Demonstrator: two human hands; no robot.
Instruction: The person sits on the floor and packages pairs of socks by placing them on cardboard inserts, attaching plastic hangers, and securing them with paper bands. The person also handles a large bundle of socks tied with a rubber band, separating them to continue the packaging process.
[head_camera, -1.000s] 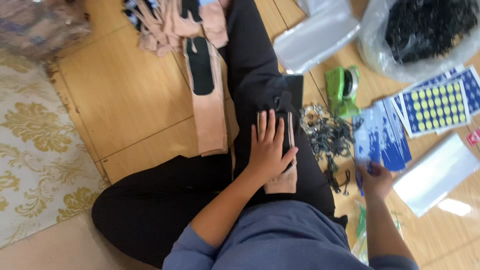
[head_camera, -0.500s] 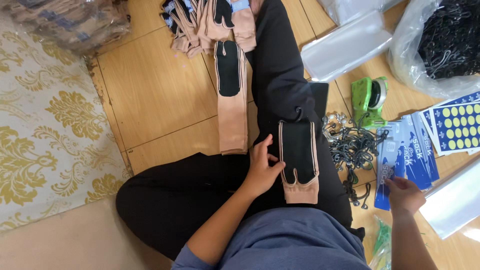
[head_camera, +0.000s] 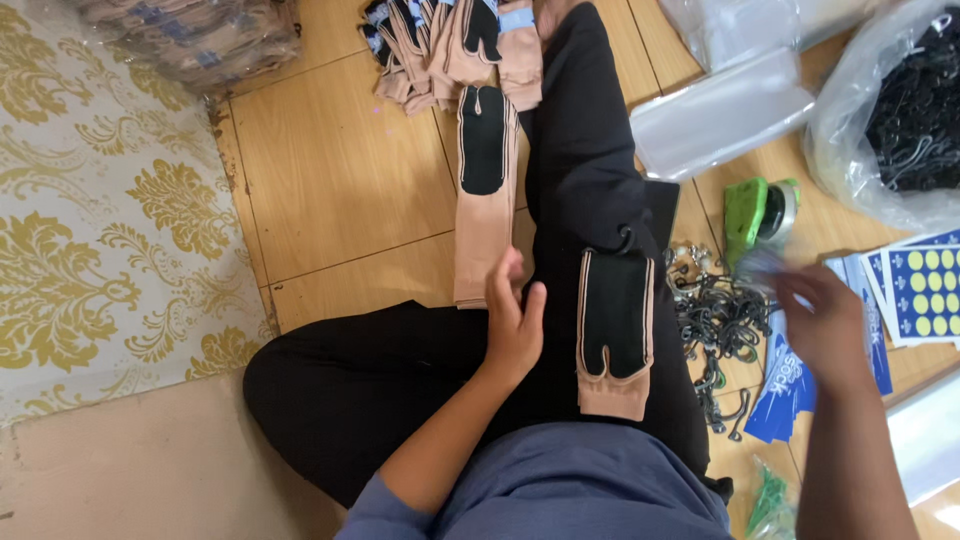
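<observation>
Left hand (head_camera: 515, 325) flat on the black trouser leg, fingers apart, holding nothing, just beside the beige sock (head_camera: 613, 335) with black sole lying on the thigh. Right hand (head_camera: 825, 325) blurred above the blue cards (head_camera: 790, 395) and black hooks (head_camera: 715, 320) on the floor; grip impossible to tell.

Home floor workplace: sock piles (head_camera: 450, 45), hooks (head_camera: 720, 320)
</observation>
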